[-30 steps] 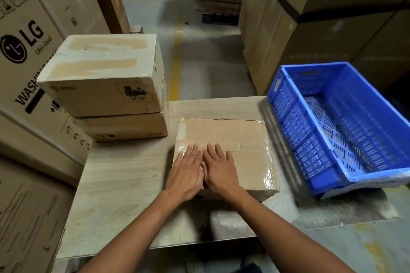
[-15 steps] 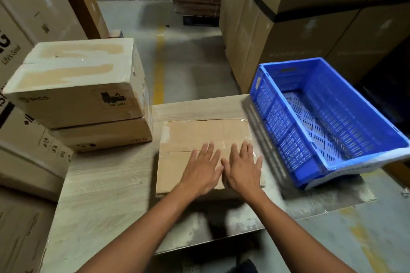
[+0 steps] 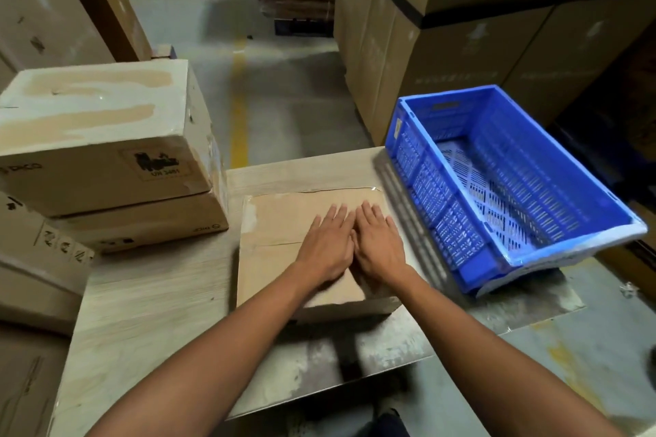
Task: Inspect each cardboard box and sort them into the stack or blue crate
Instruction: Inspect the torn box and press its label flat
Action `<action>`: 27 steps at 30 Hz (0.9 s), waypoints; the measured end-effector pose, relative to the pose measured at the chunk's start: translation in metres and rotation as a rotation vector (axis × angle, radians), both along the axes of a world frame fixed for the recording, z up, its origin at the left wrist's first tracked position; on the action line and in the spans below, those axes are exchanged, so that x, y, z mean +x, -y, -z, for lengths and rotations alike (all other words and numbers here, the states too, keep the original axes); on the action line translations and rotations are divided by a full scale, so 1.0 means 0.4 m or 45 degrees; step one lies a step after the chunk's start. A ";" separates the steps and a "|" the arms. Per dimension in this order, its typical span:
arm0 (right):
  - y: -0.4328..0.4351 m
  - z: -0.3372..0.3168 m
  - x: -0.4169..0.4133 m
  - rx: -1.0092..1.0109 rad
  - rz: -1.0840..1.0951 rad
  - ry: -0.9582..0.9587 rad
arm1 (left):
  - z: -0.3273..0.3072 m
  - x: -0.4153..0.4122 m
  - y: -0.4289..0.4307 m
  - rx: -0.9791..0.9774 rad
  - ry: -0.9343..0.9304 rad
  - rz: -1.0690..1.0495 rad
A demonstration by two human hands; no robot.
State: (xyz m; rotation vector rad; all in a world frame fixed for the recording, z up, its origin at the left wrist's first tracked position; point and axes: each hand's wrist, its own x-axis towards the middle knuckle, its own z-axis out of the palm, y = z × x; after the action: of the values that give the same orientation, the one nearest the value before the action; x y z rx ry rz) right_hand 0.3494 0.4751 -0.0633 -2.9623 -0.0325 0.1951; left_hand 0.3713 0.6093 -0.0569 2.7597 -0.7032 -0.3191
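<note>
Tall brown cartons [image 3: 461, 39] are standing on the warehouse floor behind and to the right. In front of them a pale wooden counter [image 3: 152, 312] is carrying everything for the task. The blue crate [image 3: 436, 195] is sitting on the counter's right end, angled, with its near right corner hanging past the edge. On the left end the stack [image 3: 106, 160] is standing as two boxes, the upper one larger and overhanging the lower, its top showing torn patches. Between stack and crate the cardboard box [image 3: 277, 234] is lying flat on the counter, just beside the crate's wall and near the stack, apart from both. The left hand [image 3: 328, 248] and right hand [image 3: 380, 245] are resting palm down on its lid, side by side and touching. All the fingers [image 3: 333, 216] are lying straight and flat on the cardboard, gripping nothing.
</note>
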 end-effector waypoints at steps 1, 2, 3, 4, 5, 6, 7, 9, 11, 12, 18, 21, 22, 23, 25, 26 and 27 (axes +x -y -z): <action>0.005 0.001 0.006 -0.017 -0.007 -0.003 | 0.003 0.008 0.005 0.018 0.004 -0.010; 0.007 0.006 0.007 -0.046 -0.013 -0.012 | 0.007 0.011 0.007 0.039 0.010 -0.015; 0.007 0.012 0.006 -0.083 -0.014 -0.028 | 0.013 0.013 0.007 0.058 0.015 -0.013; 0.005 0.016 0.006 -0.120 -0.013 -0.050 | 0.018 0.015 0.005 0.073 0.019 -0.006; 0.001 0.016 0.009 -0.152 -0.013 -0.077 | 0.020 0.019 0.002 0.082 0.014 0.009; -0.005 0.012 0.018 -0.175 -0.016 -0.108 | 0.019 0.026 -0.002 0.089 0.003 0.034; -0.013 0.000 0.028 -0.195 -0.021 -0.139 | 0.015 0.033 -0.008 0.092 -0.011 0.063; -0.031 -0.029 0.053 -0.236 -0.052 -0.200 | 0.003 0.046 -0.024 0.091 -0.027 0.101; -0.051 -0.049 0.077 -0.216 -0.144 -0.245 | -0.006 0.055 -0.053 0.088 -0.026 0.083; -0.065 -0.050 0.084 -0.185 -0.210 -0.234 | -0.006 0.054 -0.076 0.085 -0.003 0.035; -0.193 -0.001 0.043 -0.087 -0.372 -0.146 | 0.028 0.013 -0.248 0.160 0.072 -0.194; -0.204 0.007 0.048 -0.079 -0.331 -0.141 | 0.026 0.021 -0.251 0.168 0.047 -0.171; -0.200 0.003 0.059 -0.079 -0.343 -0.138 | 0.021 0.021 -0.246 0.163 0.046 -0.185; -0.195 -0.003 0.069 -0.084 -0.353 -0.132 | 0.018 0.018 -0.243 0.160 0.056 -0.214; -0.176 -0.013 0.080 -0.087 -0.306 -0.111 | 0.020 0.007 -0.248 0.134 0.079 -0.360; -0.160 -0.015 0.080 -0.063 -0.229 -0.104 | 0.026 0.001 -0.256 0.107 0.078 -0.463; -0.139 -0.017 0.076 -0.026 -0.125 -0.106 | 0.034 -0.003 -0.265 0.064 0.058 -0.568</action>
State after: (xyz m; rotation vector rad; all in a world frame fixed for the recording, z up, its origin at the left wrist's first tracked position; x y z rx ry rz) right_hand 0.3800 0.5307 -0.0567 -2.9722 -0.1660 0.3336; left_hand 0.3702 0.7151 -0.0705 2.8757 -0.0767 -0.1788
